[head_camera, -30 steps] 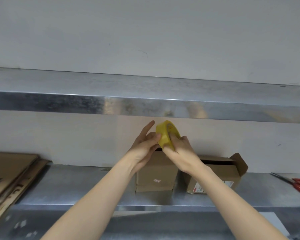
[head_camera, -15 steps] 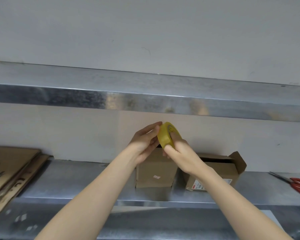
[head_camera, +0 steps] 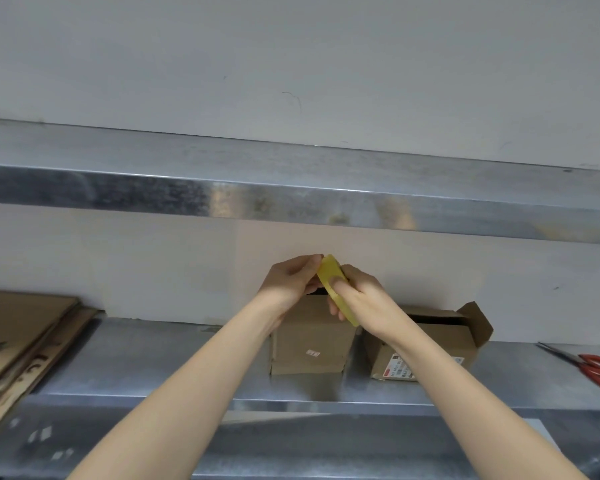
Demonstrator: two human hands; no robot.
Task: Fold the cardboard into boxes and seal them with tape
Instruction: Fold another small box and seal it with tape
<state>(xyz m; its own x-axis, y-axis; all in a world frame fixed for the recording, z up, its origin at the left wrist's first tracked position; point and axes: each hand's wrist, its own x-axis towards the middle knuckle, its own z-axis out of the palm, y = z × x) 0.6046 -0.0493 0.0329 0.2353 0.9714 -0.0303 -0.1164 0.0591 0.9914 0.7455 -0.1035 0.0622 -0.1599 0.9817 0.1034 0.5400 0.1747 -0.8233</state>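
The right hand (head_camera: 364, 296) gripped the yellow tape roll (head_camera: 329, 275) edge-on, its thumb pressed on the near face and the other fingers curled behind, so the roll was held steady in the air just above the small box (head_camera: 309, 341). The left hand (head_camera: 293, 282) met it from the other side, its fingers (head_camera: 305, 265) bent and pinching at the roll's upper rim. That was most likely to find or peel up the loose end, though no free strip of tape could be made out.

The small box stood closed on the metal worktop (head_camera: 153, 358), right under the hands and ready to take tape on its top seam. Just beside it on the right sat a second box (head_camera: 430, 344) with a flap standing open, judged to be waiting its turn. A pile of flattened cardboard (head_camera: 21, 327) lay well apart at the left end, and red-handled scissors (head_camera: 596, 368) lay at the right end, within reach for cutting the strip. A metal shelf (head_camera: 291, 199) ran overhead, so the hands worked in the gap beneath it
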